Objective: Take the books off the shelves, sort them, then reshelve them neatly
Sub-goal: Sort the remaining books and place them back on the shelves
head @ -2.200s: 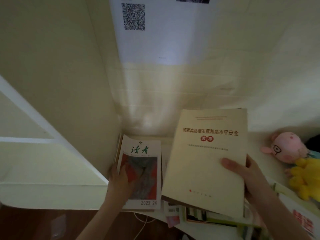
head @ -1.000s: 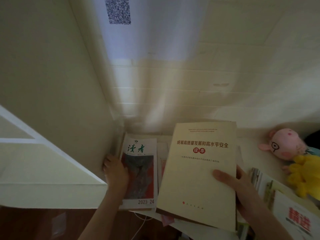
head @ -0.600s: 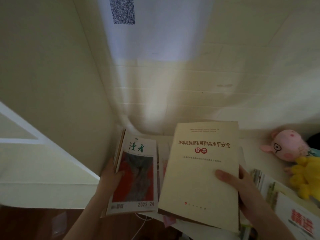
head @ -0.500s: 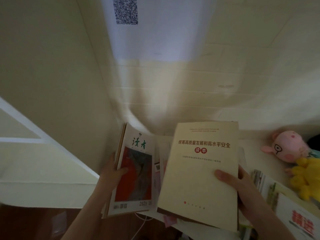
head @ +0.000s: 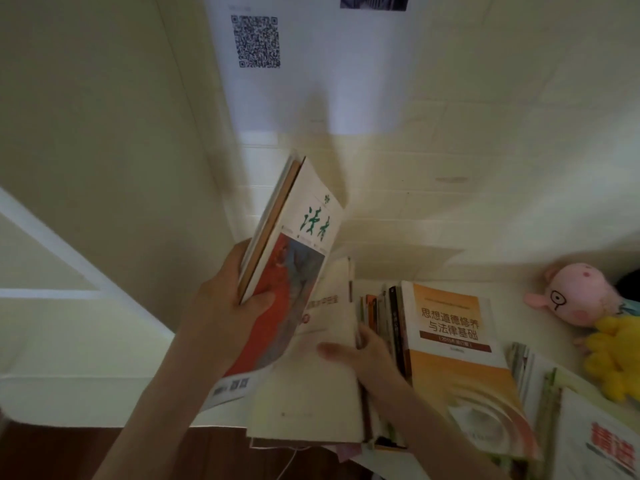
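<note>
Head view, shelf corner. The left hand (head: 227, 308) grips a thin bundle of magazines (head: 294, 271) by its near left edge, thumb curled over the red cover and fingers behind. Earlier this bundle lay flat against the left wall; it is now lifted clear of the shelf surface (head: 512, 289) and stands tilted, its top leaning toward the far wall. The right hand (head: 370, 355) holds the cream book (head: 311, 382) at its right edge, thumb flat on the cover, fingers wrapped behind. That book, before raised at centre, has moved left and lower; its upper left corner now sits behind the magazines. With the move an orange textbook (head: 457, 362) has come into view, lying face up to the right of the hand, with a row of spines (head: 384, 313) between the two. A white book with red characters (head: 606, 445) lies near right. A pink plush toy (head: 575, 296) and a yellow one (head: 613, 362) remain at far right; a QR-code sheet (head: 256, 41) hangs on the far wall.
</note>
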Demonstrator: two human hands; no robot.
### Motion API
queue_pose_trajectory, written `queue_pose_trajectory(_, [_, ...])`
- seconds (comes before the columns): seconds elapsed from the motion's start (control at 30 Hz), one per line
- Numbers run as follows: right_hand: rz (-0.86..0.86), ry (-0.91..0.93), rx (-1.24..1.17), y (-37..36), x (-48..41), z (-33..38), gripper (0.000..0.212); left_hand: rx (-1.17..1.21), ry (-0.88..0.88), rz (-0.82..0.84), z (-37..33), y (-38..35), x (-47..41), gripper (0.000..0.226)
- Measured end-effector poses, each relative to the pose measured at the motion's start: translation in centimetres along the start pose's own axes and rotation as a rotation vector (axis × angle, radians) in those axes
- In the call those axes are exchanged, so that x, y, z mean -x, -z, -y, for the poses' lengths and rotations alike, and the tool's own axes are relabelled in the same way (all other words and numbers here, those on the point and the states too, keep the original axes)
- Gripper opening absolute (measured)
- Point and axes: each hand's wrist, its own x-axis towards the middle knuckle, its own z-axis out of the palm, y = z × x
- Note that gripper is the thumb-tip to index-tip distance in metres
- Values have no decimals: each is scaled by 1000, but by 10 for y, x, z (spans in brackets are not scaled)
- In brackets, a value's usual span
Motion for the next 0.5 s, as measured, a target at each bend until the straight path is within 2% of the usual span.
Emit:
queue_pose_trajectory(0.1, [2,-63,4,-21,-33,-25,54,12,5,51,-1,-2,1,53])
queue_pose_trajectory(0.2, [-15,-178,33,-26,-62,-47,43,105,40,93,5,-4,-1,50])
queue_pose_trajectory(0.27, [-56,-240,-160,-21,-70,-60,36,193,77,119,8,-6,-2,50])
queue_pose_trajectory(0.3, [-81,-241,-284,-20,-67,-62,31,231,102,136,10,-6,-2,51])
queue_pose_trajectory(0.37, [-90,-214,-393,-20,-65,-64,37,288,135,172,13,-6,-1,51])
queue_pose_trajectory(0.5, [-111,-20,-460,-25,-41,-44,31,447,188,213,19,8,-2,60])
